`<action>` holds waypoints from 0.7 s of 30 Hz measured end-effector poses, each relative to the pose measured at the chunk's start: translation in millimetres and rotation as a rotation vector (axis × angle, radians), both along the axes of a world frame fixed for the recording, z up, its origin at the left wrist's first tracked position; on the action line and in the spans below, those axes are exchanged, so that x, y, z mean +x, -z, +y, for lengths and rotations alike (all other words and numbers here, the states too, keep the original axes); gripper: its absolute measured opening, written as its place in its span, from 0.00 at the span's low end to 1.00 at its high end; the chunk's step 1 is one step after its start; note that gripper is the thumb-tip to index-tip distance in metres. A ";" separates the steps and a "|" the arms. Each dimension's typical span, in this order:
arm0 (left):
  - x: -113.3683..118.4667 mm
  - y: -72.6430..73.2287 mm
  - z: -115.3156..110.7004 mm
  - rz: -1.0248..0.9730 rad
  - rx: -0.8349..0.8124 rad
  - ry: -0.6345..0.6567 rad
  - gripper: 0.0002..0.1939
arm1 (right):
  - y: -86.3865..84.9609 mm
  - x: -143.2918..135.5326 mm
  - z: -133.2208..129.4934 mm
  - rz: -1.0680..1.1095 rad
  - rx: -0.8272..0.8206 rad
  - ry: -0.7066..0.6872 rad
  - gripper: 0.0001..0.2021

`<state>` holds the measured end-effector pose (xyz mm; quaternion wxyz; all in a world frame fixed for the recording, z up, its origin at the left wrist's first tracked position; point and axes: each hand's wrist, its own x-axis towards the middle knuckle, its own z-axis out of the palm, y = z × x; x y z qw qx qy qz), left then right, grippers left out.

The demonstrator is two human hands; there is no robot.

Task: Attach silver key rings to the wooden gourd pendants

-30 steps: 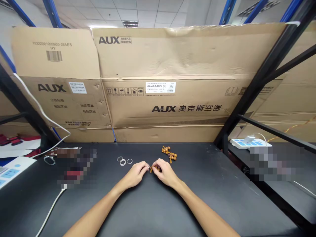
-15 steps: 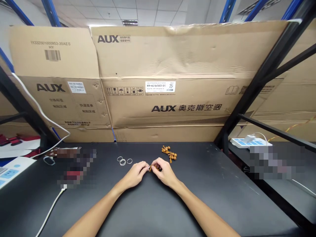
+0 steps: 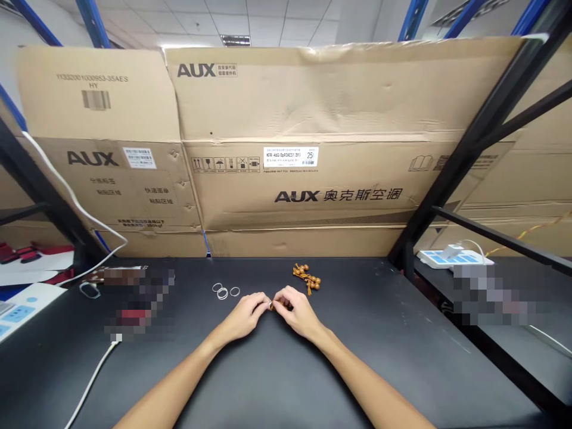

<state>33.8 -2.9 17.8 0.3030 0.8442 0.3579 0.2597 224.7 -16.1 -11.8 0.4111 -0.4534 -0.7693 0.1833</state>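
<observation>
Over the black tabletop, my two hands meet fingertip to fingertip. My left hand (image 3: 245, 314) is closed in a pinch on a small silvery thing that looks like a metal ring, mostly hidden by the fingers. My right hand (image 3: 298, 313) is closed on a brown wooden bead charm (image 3: 286, 306); its cord end shows between the fingertips, and the rest lies under the palm. Just beyond my left hand lie several thin metal rings (image 3: 222, 294), some overlapping. More wooden bead charms (image 3: 311, 282) with orange cord rest behind my right hand.
A cardboard box wall (image 3: 295, 214) closes off the back of the table (image 3: 268, 381). At left are a blurred-out item (image 3: 143, 304) with a white cable (image 3: 92, 378) and a brown wrapper (image 3: 114, 275). A black metal frame (image 3: 451, 161) and a power strip (image 3: 447, 257) stand right.
My hands have barely shifted; the fingertips are drawn slightly closer together over the cord end. The rings and the other bead charms lie as before.
</observation>
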 end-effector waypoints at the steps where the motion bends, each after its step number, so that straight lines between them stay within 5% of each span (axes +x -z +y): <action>1: 0.0 -0.7 -0.2 0.000 -0.005 0.000 0.16 | -0.1 0.2 -0.1 -0.007 -0.001 0.000 0.06; 12: -3.8 -0.3 2.6 -0.036 -0.122 -0.019 0.17 | 1.1 2.5 1.5 -0.088 0.011 -0.035 0.08; 21: -1.0 7.0 4.8 -0.063 -0.016 -0.022 0.16 | 2.0 1.5 2.4 -0.197 0.024 -0.028 0.04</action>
